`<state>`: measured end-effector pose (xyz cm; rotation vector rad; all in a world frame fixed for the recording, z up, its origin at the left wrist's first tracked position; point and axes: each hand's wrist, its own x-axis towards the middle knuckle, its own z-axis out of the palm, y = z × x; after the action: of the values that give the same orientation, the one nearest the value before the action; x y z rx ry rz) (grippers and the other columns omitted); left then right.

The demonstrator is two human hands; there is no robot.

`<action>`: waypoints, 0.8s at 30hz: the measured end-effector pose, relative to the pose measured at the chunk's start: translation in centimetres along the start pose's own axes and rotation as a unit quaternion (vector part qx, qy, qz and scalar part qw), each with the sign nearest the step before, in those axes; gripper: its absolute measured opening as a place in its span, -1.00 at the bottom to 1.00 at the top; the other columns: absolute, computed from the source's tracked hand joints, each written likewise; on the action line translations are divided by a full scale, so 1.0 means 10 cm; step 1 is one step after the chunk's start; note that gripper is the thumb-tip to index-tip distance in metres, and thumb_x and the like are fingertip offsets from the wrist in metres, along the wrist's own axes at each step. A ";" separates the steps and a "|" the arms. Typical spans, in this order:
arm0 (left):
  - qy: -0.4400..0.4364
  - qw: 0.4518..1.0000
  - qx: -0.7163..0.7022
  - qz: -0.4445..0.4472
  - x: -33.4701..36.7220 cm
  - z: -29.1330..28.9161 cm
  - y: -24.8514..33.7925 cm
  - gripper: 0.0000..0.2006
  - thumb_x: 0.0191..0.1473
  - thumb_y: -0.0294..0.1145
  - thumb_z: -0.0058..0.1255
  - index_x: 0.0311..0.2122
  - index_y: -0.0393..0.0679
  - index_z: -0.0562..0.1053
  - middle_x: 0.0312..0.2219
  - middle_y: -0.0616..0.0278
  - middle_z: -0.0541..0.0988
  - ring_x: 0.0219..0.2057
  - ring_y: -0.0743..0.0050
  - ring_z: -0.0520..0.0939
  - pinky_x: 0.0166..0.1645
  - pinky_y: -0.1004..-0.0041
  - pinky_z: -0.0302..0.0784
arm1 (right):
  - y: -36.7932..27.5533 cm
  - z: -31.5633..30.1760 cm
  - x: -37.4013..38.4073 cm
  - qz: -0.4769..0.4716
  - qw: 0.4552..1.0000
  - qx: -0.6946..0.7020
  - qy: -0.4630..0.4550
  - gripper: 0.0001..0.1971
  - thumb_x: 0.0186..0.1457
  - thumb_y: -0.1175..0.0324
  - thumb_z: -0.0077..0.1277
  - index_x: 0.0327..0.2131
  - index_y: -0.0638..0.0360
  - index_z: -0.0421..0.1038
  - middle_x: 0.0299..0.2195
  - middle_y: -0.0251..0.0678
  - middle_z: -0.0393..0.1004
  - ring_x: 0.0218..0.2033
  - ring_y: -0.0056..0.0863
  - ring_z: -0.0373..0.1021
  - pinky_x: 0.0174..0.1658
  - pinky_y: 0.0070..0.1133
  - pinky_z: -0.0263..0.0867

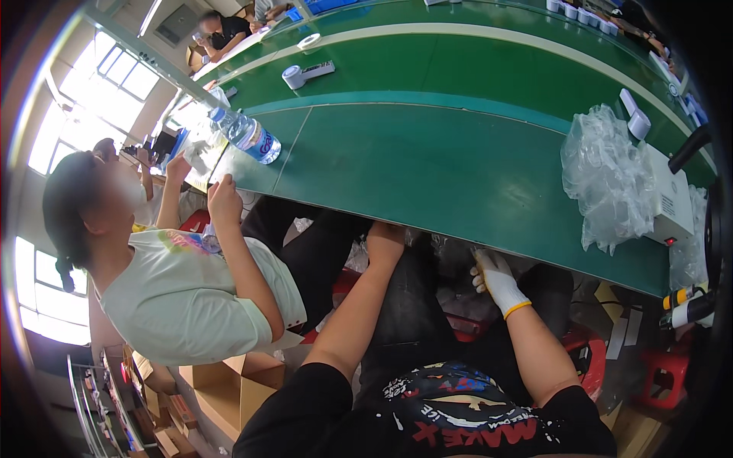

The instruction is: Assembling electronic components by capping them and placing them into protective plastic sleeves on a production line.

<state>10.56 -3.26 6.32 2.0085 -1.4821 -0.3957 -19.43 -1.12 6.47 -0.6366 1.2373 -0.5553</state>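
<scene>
I sit at a long green table (427,164), and both my hands reach down under its near edge. My left hand (385,238) is bare; its fingers are hidden beneath the edge. My right hand (498,278) wears a white glove with a yellow cuff, its fingers bent, next to crumpled clear plastic (450,252) lying over my dark trousers. Whether either hand holds anything does not show.
A heap of clear plastic bags (607,179) and a white box-shaped device (672,200) lie on the table at right. A water bottle (248,136) and a tape dispenser (301,74) lie farther left. A co-worker in a pale green shirt (183,298) sits close on my left. Cardboard boxes (229,382) and red stools (588,359) stand below.
</scene>
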 end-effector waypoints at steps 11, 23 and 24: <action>0.022 0.974 0.206 0.091 0.11 0.32 0.12 -0.69 0.25 -0.20 -0.07 -0.09 -0.15 0.59 -0.11 -0.06 0.66 -0.09 -0.14 0.68 -0.08 0.07 0.62 | 0.01 -0.28 -0.24 -0.030 0.998 0.011 0.048 -0.60 0.31 -0.04 0.02 -0.03 0.05 0.32 -0.46 -0.32 0.38 -0.66 -0.63 0.23 -0.64 -0.65 0.16; -0.080 0.951 0.258 0.149 0.02 0.46 0.39 -0.66 0.24 -0.14 -0.12 -0.12 -0.13 0.60 -0.19 -0.01 0.69 -0.17 -0.07 0.71 -0.14 0.06 0.66 | 0.16 -0.52 -0.33 -0.034 0.997 0.028 0.060 -0.58 0.31 -0.08 0.02 -0.04 0.05 0.33 -0.46 -0.33 0.39 -0.66 -0.63 0.25 -0.63 -0.65 0.18; -0.082 0.952 0.252 0.155 0.03 0.45 0.46 -0.64 0.24 -0.12 -0.12 -0.13 -0.14 0.60 -0.20 -0.02 0.69 -0.20 -0.09 0.72 -0.14 0.05 0.66 | 0.14 -0.52 -0.33 -0.033 0.997 0.029 0.059 -0.59 0.31 -0.07 0.03 -0.05 0.05 0.34 -0.46 -0.33 0.39 -0.65 -0.63 0.26 -0.63 -0.65 0.19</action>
<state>4.67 -5.71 5.74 2.0948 -2.1368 -0.0479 -25.25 1.44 6.68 -0.6048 1.3097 -0.6900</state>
